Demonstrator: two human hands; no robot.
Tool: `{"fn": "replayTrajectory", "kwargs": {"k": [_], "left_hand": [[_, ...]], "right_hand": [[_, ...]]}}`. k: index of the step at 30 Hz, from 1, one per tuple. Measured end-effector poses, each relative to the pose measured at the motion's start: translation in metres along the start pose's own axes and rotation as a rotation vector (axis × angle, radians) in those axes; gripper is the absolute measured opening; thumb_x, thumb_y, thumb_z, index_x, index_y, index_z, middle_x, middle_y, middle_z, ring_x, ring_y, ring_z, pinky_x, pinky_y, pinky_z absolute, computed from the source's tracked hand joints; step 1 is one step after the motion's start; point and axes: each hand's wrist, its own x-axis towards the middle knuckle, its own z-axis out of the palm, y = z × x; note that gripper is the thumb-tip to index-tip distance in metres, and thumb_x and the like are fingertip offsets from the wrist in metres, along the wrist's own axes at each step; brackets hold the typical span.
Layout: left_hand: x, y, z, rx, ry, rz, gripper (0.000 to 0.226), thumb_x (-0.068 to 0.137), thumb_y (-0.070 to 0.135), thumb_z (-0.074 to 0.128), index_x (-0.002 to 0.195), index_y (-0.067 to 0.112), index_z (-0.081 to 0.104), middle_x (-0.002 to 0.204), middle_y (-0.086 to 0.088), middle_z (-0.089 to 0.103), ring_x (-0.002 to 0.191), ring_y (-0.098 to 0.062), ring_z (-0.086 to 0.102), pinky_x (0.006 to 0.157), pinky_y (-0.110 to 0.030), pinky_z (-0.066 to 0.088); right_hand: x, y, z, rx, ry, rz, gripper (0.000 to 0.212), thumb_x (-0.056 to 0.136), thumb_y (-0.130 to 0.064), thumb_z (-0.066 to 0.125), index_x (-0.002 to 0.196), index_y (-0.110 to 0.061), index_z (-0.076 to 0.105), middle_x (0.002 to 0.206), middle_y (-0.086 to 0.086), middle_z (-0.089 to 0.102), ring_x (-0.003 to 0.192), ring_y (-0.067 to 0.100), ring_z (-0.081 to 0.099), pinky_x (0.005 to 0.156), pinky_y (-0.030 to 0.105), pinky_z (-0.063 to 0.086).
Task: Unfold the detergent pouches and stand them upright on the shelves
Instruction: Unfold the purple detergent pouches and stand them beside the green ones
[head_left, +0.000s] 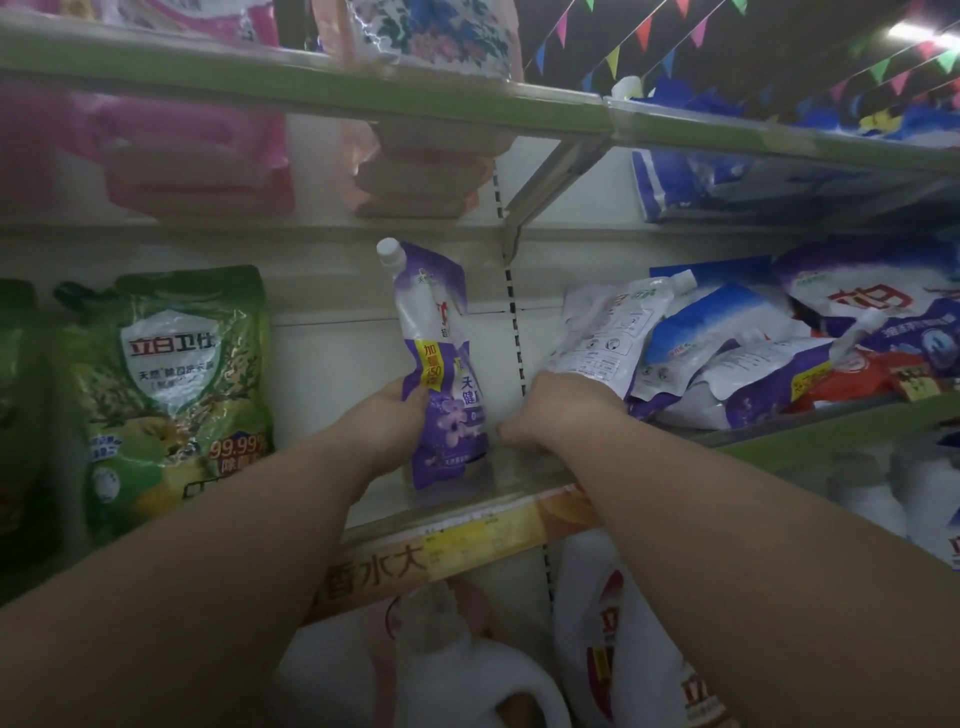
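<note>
1. At the left of the frame, green pouches (171, 395) are standing upright against the shelf's back wall, apparently already faced for display.
2. Just left of centre, the left hand (400, 415) is gripping the purple pouch (444, 364) at its left edge, fingers curled round it; the arm is reaching up and forward from the lower left. The pouch is standing nearly upright on the shelf (467, 514), white cap uppermost, probably being steadied so it does not slump.
3. Right of centre, the right hand (558, 410) is reaching into the heap of pouches (727, 358) lying jumbled on the shelf, closing on the bottom edge of a white pouch (605, 332), likely the next one to straighten. The two hands are working apart.
</note>
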Motion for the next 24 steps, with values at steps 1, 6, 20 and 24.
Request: {"fn": "replayTrajectory", "kwargs": {"k": [1,6,20,24], "left_hand": [[0.0,-0.002,0.0,-0.009,-0.007,0.01,0.027,0.113,0.039,0.039,0.124,0.027,0.06,0.119,-0.004,0.073,0.108,-0.023,0.071,0.105,-0.042,0.053],[0.002,-0.003,-0.003,-0.07,-0.003,-0.017,0.026,0.112,0.037,0.041,0.112,0.025,0.064,0.113,-0.005,0.075,0.106,-0.024,0.072,0.104,-0.044,0.053],[0.001,-0.001,-0.012,-0.003,0.088,0.012,0.034,0.071,0.025,0.05,0.09,0.013,0.075,0.09,-0.009,0.078,0.093,-0.033,0.074,0.094,-0.05,0.059],[0.001,0.003,-0.011,0.026,0.16,0.03,0.028,0.079,0.022,0.052,0.104,0.02,0.064,0.103,-0.004,0.073,0.094,-0.026,0.068,0.086,-0.038,0.057]], "right_hand": [[0.002,-0.003,-0.003,0.004,-0.006,0.013,0.042,0.09,-0.051,0.062,0.115,-0.018,0.057,0.102,0.003,0.058,0.096,0.027,0.058,0.073,0.033,0.045],[0.013,-0.021,-0.018,0.06,0.104,0.013,0.028,0.092,-0.041,0.063,0.099,-0.015,0.056,0.097,0.006,0.062,0.087,0.029,0.059,0.074,0.035,0.047],[0.07,-0.065,-0.007,0.606,-0.173,-0.032,0.031,0.109,-0.023,0.045,0.079,-0.016,0.052,0.08,0.008,0.055,0.095,0.027,0.058,0.105,0.04,0.053],[0.076,-0.054,0.011,0.89,-0.225,0.043,0.025,0.096,-0.032,0.057,0.083,-0.014,0.068,0.068,0.009,0.074,0.066,0.027,0.07,0.073,0.035,0.058]]}}
